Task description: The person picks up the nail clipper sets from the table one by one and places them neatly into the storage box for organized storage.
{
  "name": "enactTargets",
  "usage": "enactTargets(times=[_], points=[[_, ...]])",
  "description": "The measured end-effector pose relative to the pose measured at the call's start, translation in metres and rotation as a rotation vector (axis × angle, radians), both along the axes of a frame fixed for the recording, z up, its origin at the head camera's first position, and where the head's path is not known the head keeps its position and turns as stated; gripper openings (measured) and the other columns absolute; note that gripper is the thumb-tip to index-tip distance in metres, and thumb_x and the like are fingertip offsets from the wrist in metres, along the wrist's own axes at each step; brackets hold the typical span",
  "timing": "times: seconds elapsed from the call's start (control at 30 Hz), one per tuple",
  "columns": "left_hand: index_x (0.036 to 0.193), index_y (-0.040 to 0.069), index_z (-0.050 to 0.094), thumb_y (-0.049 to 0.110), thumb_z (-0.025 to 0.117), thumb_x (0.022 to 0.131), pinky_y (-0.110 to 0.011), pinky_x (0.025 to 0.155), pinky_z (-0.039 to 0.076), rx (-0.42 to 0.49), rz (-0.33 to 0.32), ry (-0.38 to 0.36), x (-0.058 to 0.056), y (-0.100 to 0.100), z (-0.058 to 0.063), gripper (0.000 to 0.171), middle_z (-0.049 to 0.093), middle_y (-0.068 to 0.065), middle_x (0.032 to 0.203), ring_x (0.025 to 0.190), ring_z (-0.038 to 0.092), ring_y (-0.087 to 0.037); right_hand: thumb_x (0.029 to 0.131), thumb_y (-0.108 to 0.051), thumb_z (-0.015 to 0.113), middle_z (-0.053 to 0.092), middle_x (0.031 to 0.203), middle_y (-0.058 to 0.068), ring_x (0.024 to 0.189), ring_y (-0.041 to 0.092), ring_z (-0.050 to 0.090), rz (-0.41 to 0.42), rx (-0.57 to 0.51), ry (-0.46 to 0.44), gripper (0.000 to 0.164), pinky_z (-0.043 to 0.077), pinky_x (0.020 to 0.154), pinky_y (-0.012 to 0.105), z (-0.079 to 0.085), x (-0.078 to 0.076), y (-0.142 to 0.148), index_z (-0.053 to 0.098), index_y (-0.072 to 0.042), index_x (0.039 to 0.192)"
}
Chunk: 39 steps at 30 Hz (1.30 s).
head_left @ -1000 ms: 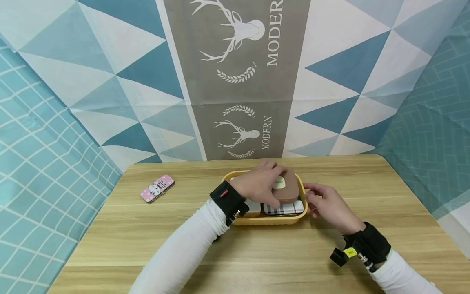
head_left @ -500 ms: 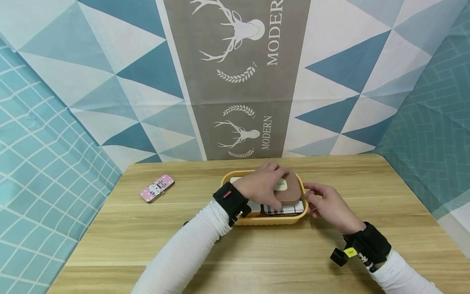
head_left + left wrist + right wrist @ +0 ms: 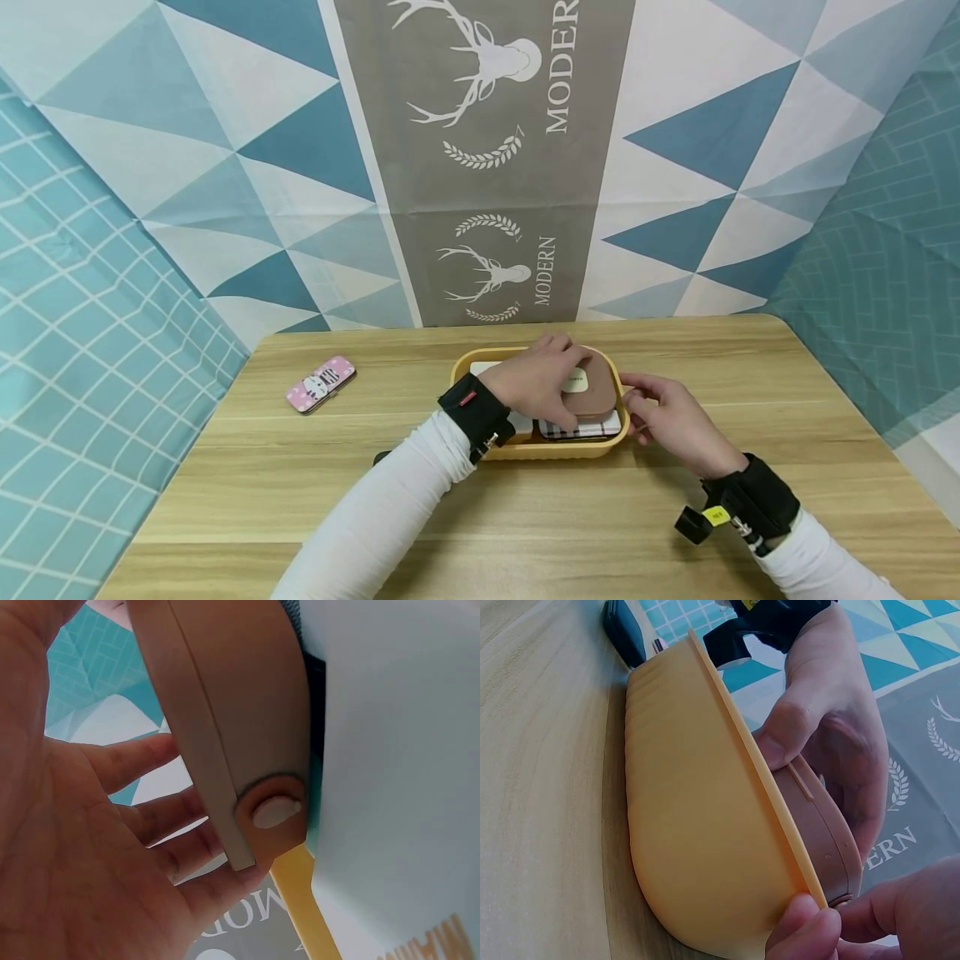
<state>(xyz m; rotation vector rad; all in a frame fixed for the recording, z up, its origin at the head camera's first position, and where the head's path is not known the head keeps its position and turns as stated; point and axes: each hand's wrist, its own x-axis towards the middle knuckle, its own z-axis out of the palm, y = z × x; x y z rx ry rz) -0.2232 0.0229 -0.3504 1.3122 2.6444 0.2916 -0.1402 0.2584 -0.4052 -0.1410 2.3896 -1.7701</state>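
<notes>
My left hand (image 3: 536, 383) reaches into a yellow basket (image 3: 551, 452) and holds a brown rounded-square case (image 3: 597, 392) at the basket's right end, thumb on the near side and fingers on the far side. A snap-button flap (image 3: 274, 814) shows on the case in the left wrist view. Under it lies a plaid case (image 3: 596, 427), partly covered. A white box (image 3: 397, 750) fills the left part of the basket, mostly hidden by my hand in the head view. My right hand (image 3: 678, 421) pinches the basket's right rim between thumb and fingers.
A pink case with a cartoon print (image 3: 322, 385) lies on the wooden table (image 3: 600, 533) to the left. A dark object (image 3: 622, 631) lies beyond the basket's left end, largely behind my left forearm in the head view. Patterned cloth (image 3: 495, 192) hangs behind the table.
My left hand has moved slightly right and settled the brown case lower and flatter over the plaid case. My right hand has stayed at the rim.
</notes>
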Motion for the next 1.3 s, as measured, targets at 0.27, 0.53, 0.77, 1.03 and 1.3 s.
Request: enactTargets(times=[0.27,0.53,0.77,1.03,1.3], points=[[0.159,0.012,0.045,0.041,0.091,0.078,-0.022,0.104,0.042,-0.009,0.004,-0.013,0.0002,0.0019,-0.0034,0.098,0.049,-0.002,0.138,0.128,0.042,-0.019,0.112,-0.009,0.046,0.057,0.102,0.02,0.07,0.023,0.058,0.003,0.004,-0.008,0.049,0.053,0.06,0.035,0.0001,0.0001,-0.0002,0.039,0.007,0.158],[0.159,0.012,0.044,0.041,0.091,0.078,-0.023,0.106,0.042,-0.008,0.004,-0.007,-0.0001,0.0015,-0.0036,0.098,0.048,-0.002,0.139,0.13,0.042,-0.019,0.112,-0.009,0.046,0.057,0.103,0.021,0.071,0.023,0.058,0.003,0.004,-0.006,0.049,0.054,0.06,0.035,0.0007,0.0001,-0.0002,0.039,0.007,0.158],[0.16,0.012,0.043,0.041,0.091,0.079,-0.023,0.106,0.041,-0.009,-0.001,-0.011,-0.0002,0.0009,-0.0031,0.099,0.047,-0.003,0.14,0.132,0.041,-0.021,0.112,-0.008,0.046,0.057,0.102,0.021,0.071,0.023,0.058,0.008,0.012,0.005,0.049,0.054,0.06,0.035,0.0011,0.0006,-0.0003,0.038,0.007,0.158],[0.16,0.012,0.042,0.04,0.09,0.08,-0.023,0.106,0.041,-0.015,-0.001,-0.031,0.0008,0.0001,-0.0008,0.098,0.047,-0.003,0.141,0.131,0.041,-0.02,0.112,-0.009,0.046,0.057,0.103,0.021,0.072,0.024,0.059,0.006,0.017,0.009,0.049,0.054,0.061,0.035,0.0015,0.0008,-0.0007,0.039,0.008,0.158],[0.161,0.013,0.042,0.036,0.09,0.08,-0.021,0.1,0.042,-0.011,0.005,-0.048,0.0017,0.0005,-0.0005,0.097,0.047,-0.001,0.136,0.124,0.041,-0.018,0.112,-0.009,0.046,0.058,0.103,0.021,0.072,0.024,0.059,0.007,0.022,0.005,0.05,0.054,0.061,0.036,0.0016,0.0011,-0.0006,0.038,0.007,0.158]])
